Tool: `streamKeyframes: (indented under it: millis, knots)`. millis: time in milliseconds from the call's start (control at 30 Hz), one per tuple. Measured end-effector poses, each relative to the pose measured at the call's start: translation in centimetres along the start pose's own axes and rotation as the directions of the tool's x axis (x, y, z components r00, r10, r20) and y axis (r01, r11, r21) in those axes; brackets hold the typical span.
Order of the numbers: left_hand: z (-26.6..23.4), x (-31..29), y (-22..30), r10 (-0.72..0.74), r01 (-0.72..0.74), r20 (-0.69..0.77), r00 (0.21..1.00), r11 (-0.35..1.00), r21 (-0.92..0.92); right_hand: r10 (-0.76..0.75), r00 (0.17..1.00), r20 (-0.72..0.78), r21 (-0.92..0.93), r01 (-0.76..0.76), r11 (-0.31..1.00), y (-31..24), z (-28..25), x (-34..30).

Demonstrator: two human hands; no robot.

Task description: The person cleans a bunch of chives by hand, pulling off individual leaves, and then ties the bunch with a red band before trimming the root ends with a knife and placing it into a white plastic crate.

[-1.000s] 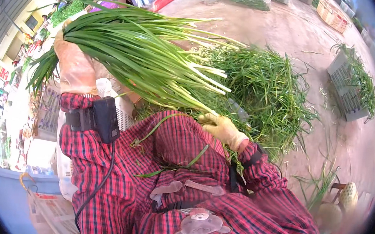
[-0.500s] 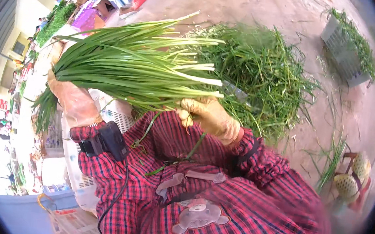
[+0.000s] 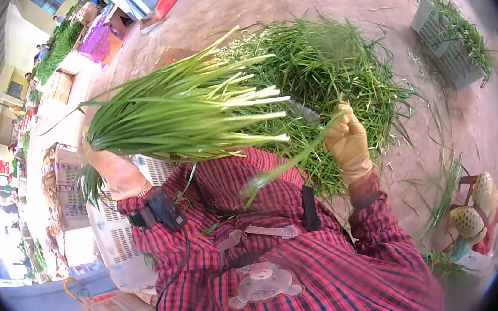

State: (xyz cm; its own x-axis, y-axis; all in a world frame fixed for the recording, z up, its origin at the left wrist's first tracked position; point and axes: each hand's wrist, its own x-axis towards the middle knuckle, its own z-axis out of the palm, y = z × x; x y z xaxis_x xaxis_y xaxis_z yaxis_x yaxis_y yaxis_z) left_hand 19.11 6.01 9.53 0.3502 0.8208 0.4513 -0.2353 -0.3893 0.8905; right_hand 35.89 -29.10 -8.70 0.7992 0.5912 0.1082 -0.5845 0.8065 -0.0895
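My left hand, in a pale glove, is closed around the leafy end of a thick bunch of garlic chives. The bunch lies sideways in front of my chest, its pale cut ends fanning to the right. My right hand, in a yellowish glove, is raised to the right of those ends, apart from the bunch. Its fingers pinch a loose chive leaf, which hangs down to the left and is blurred. Beyond both hands spreads a heap of loose chive leaves on the floor.
A clear plastic bottle lies in the heap. At upper right stands a crate topped with greens. Beside my left arm is a white crate. A low seat with dotted yellow padding stands at right. A black device is strapped to my left wrist.
My right hand has moved from the bunch's cut ends out to the right and up, drawing a leaf with it. The bunch in my left hand has shifted slightly down and its ends have spread.
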Motion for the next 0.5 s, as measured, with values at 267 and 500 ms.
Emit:
streamKeyframes:
  millis: [267, 500]
  knots:
    - [-0.3, -0.7, -0.1, 0.075, -0.079, 0.054, 0.996, 0.993, 0.089, 0.373, 0.9, -0.226, -0.869, -0.359, 0.341, 3.7, 0.7, 0.7]
    - [-0.7, -1.1, 0.3, -0.019, 0.018, -0.043, 0.999, 0.999, -0.028, 0.546, 0.826, -0.138, -0.591, -0.511, 0.624, 8.4, 4.2, -0.2]
